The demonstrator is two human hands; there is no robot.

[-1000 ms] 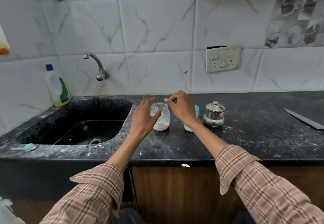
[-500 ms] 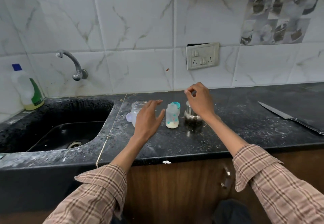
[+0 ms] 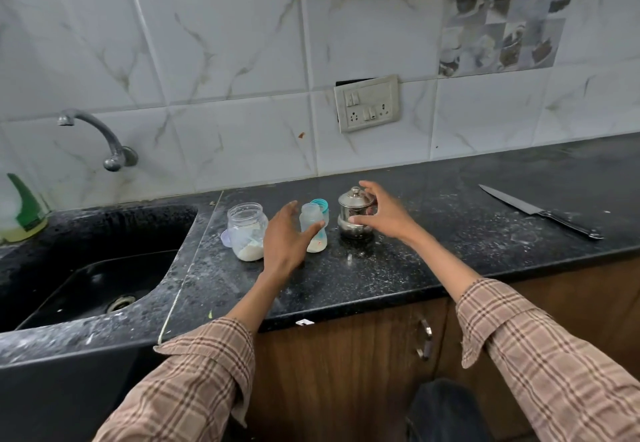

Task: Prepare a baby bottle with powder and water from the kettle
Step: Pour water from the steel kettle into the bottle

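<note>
A small clear baby bottle (image 3: 312, 234) with white powder in its bottom stands open on the black counter (image 3: 433, 254). A teal cap (image 3: 320, 204) sits just behind it. Left of it is a clear jar (image 3: 246, 230) holding powder, with no lid on. A small steel kettle (image 3: 354, 211) with a knobbed lid stands to the right. My left hand (image 3: 285, 239) is open in front of the bottle, thumb against its side. My right hand (image 3: 386, 215) is spread around the kettle's right side, thumb low and fingers by the lid; I cannot tell if it grips.
A black sink (image 3: 104, 268) with a wall tap (image 3: 104, 137) lies to the left, a dish soap bottle (image 3: 20, 213) at its far corner. A long knife (image 3: 540, 211) lies on the counter's right. A pale lid (image 3: 225, 237) rests behind the jar. A wall socket (image 3: 367, 102) is above.
My right hand has come down from above the kettle to its side. My left hand has shifted from the jar toward the bottle. The view has swung to the right.
</note>
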